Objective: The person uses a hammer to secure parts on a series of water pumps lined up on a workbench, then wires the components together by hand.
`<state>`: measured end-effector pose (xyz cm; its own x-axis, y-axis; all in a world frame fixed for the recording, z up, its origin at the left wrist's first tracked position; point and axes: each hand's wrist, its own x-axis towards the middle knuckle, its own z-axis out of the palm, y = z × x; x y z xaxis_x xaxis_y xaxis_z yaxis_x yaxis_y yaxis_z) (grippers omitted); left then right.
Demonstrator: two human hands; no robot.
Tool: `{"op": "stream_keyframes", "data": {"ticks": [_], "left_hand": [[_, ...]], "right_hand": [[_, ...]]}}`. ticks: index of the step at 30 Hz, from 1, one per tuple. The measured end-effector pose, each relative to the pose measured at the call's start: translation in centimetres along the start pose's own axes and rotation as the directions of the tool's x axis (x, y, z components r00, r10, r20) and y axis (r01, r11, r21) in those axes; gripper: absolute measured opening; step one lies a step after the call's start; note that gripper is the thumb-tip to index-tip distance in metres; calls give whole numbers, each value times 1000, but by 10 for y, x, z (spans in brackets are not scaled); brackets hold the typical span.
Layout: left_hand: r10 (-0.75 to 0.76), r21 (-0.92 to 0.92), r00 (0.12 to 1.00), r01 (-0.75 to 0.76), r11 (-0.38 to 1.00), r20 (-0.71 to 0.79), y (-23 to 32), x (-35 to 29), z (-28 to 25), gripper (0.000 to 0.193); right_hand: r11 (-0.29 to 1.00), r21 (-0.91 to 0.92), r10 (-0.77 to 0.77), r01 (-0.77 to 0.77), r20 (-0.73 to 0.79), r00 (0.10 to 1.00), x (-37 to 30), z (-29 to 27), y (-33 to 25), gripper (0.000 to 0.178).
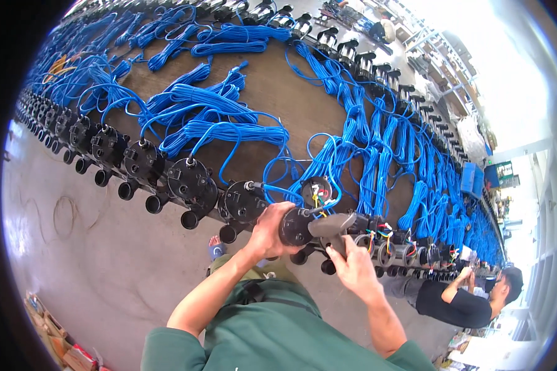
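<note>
At the near edge of the bench my left hand [272, 232] wraps around a black round housing [294, 227], its fingers closed on the side of it. My right hand [356, 269] grips the handle of a dark grey pistol-shaped power driver [333, 225]. The driver's body lies against the right side of that housing; its tip is hidden. Just behind stands an open housing [317, 190] with coloured wires showing inside. A finished-looking black round housing [244, 202] with a cable gland sits left of my left hand.
Bundles of blue cable [213, 133] cover much of the brown bench top [260, 80]. Closed black housings line the near edge to the left; open ones with loose wires [387, 250] continue right. A person in black [455, 303] works farther right, near a blue crate [472, 180].
</note>
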<state>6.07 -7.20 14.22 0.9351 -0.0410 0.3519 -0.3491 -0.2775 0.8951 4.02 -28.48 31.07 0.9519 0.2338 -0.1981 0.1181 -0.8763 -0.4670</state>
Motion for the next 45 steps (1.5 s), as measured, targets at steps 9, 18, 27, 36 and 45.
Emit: {"op": "stream_keyframes", "data": {"ticks": [9,18,27,36,45], "left_hand": [[-32,18,998,31,999,45,5,1,-1,102],[-61,10,998,61,998,26,10,1,-1,100],[-76,34,997,75,997,17,7,-2,-3,102],[21,-24,999,-22,999,-38,-6,-1,8,103],[10,64,1000,-11,998,10,9,3,5,99]], "right_hand": [[985,-158,97,-63,220,971,16,23,-48,27],[969,242,-29,56,-112,993,-19,-38,-38,25],[943,327,-103,67,94,990,-13,-50,-51,26],[971,232,14,-57,184,983,9,4,-38,33],[985,106,138,-139,20,990,-12,7,-1,26]]}}
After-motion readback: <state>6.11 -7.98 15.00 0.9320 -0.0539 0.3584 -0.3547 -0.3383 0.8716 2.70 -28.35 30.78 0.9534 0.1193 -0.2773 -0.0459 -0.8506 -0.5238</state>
